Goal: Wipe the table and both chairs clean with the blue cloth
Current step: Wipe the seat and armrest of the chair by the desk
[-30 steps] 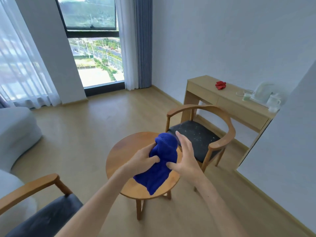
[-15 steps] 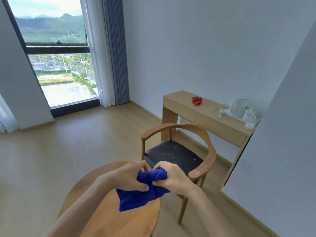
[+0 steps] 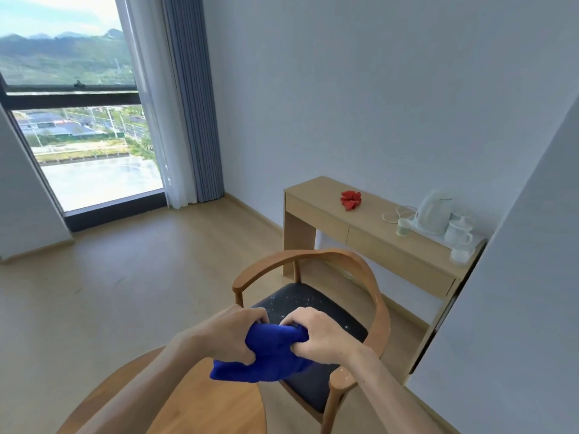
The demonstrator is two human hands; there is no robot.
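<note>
Two bare hands bunch the blue cloth (image 3: 269,355) between them, held in the air above the near edge of a round wooden surface (image 3: 200,402). The left hand (image 3: 233,335) grips the cloth's left side with fingers curled over the top and thumb beneath; the right hand (image 3: 316,335) clenches the right side, knuckles up. A loose corner of the cloth sags below the left hand toward the surface.

Just beyond the hands and slightly to their right stands a chair (image 3: 354,270), its dark speckled seat pad (image 3: 300,296) lying directly past the knuckles, the right hand the nearer of the two. The curved wooden backrest and arms wrap the seat in a horseshoe that opens toward the hands' left, so the seat is likeliest reached from above and from that open side. The second chair is out of view.

The cloth looks thick and plush, a soft terry weave. The seat appears padded and flecked with pale specks; the chair frame and surface are smooth, light-varnished wood. Farther off to the right, a desk (image 3: 316,202) carries a red item (image 3: 351,200), a white kettle (image 3: 434,213) and cups.
</note>
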